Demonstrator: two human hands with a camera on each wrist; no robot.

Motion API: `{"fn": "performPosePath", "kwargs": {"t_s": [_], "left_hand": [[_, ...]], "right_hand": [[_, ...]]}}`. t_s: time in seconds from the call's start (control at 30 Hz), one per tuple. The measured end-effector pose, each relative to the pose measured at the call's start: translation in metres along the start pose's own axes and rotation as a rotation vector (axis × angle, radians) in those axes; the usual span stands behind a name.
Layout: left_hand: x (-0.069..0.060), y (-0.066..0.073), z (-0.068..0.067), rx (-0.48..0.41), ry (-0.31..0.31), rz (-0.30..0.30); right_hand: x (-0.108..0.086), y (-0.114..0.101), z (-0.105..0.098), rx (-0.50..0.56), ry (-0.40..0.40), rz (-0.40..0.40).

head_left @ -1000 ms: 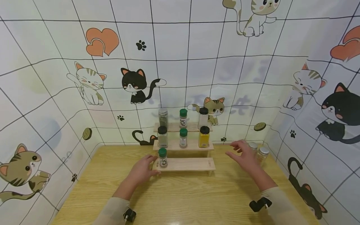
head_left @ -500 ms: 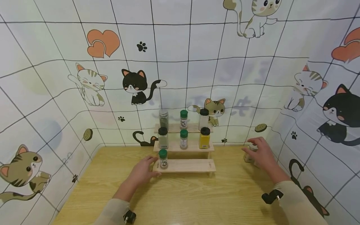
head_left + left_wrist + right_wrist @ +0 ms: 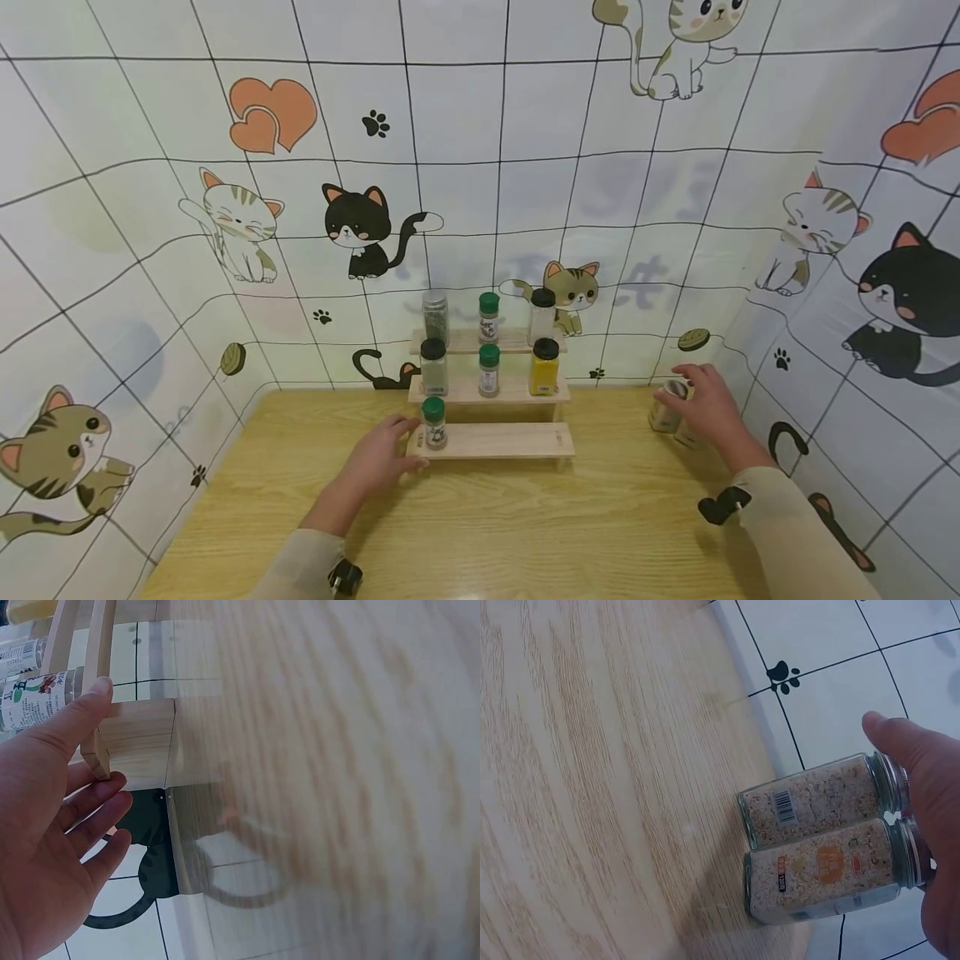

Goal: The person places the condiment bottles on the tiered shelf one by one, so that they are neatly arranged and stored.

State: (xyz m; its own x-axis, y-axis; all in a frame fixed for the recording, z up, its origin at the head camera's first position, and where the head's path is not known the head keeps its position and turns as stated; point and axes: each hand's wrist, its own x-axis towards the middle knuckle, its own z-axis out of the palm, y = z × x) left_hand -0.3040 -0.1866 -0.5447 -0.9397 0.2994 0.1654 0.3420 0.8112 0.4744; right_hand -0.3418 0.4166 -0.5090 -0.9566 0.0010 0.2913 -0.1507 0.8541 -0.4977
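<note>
In the head view my left hand [image 3: 378, 454] is at the left end of the lowest tier of a wooden spice rack [image 3: 510, 442]. Its thumb lies on the board and a finger touches the edge from below, pinching it, as the left wrist view shows. Just beside the thumb stands a green-capped spice jar [image 3: 435, 427]. My right hand [image 3: 708, 408] is over two glass jars at the right, thumb and fingers spread about the lid of one jar [image 3: 663, 412]. The right wrist view shows both jars, the nearer [image 3: 825, 874] and the farther [image 3: 810, 799], filled with pale grains; the hand partly covers their lids.
The middle tier bears a black-lidded jar [image 3: 433, 371], a green-capped jar [image 3: 489, 375] and a yellow jar [image 3: 543, 375]. Three more jars stand on the top tier, including a green-capped one [image 3: 489, 321]. Behind the wooden table [image 3: 480, 525] is a cat-patterned wall covering [image 3: 465, 108].
My right hand has moved right over the two glass jars, staying there over the last half second. The left hand keeps its place on the rack.
</note>
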Motion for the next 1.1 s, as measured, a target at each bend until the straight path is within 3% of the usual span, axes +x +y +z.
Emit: {"fn": "performPosePath", "kwargs": {"t_s": [0.27,0.57,0.83,1.1], "left_hand": [[0.000,0.001,-0.001,-0.003,-0.002,-0.007],[0.000,0.002,-0.002,-0.007,-0.003,-0.001],[0.001,0.000,0.000,0.002,-0.002,-0.001],[0.000,0.001,0.000,-0.001,-0.003,-0.015]], "right_hand": [[0.004,0.001,-0.005,-0.056,-0.113,0.046],[0.005,-0.008,-0.011,-0.076,-0.162,0.057],[0.002,-0.017,-0.012,-0.062,-0.125,-0.021],[-0.002,-0.035,-0.017,0.040,-0.065,-0.166]]}}
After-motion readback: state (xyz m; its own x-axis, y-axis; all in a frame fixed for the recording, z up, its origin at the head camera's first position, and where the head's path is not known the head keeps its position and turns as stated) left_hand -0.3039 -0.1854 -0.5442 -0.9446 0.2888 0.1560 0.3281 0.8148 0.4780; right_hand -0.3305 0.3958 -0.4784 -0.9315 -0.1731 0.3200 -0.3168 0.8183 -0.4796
